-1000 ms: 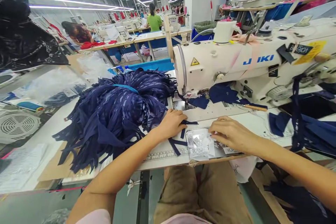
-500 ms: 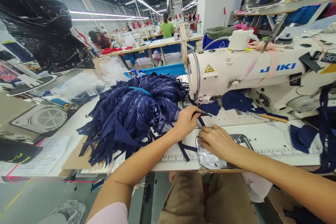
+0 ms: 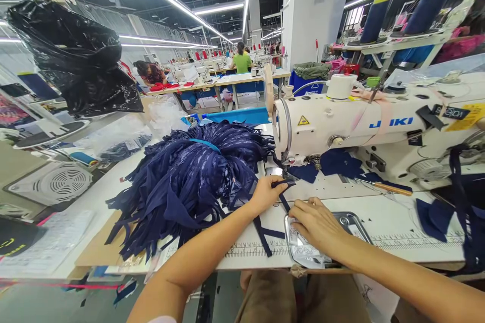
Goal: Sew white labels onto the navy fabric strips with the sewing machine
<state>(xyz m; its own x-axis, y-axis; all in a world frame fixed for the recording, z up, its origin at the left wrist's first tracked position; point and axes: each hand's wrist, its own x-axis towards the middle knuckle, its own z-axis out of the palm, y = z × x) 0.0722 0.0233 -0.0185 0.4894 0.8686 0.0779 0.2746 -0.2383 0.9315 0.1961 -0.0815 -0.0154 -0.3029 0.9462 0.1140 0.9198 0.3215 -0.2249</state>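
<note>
My left hand (image 3: pixel 268 193) pinches the end of a narrow navy strip (image 3: pixel 284 203) just in front of the sewing machine's needle area. The strip runs down toward my right hand (image 3: pixel 316 222), whose bent fingers are closed on its lower part above a phone-like object in a clear cover (image 3: pixel 303 250). Left of my hands lies a large bundle of navy fabric and lace strips (image 3: pixel 189 176), tied with a teal band (image 3: pixel 205 144). Loose strap ends (image 3: pixel 263 237) hang from it over the printed ruler at the table edge.
A white sewing machine (image 3: pixel 348 121) stands behind my hands. Navy scraps (image 3: pixel 341 163) and an orange-handled tool (image 3: pixel 392 188) lie by its base. A black plastic bag (image 3: pixel 76 55) hangs at the upper left. A person in green (image 3: pixel 241 62) sits farther back.
The camera view has tilted up, so the table sits lower in the picture. My hands keep their hold on the strip, with my left hand slightly nearer to me relative to the machine.
</note>
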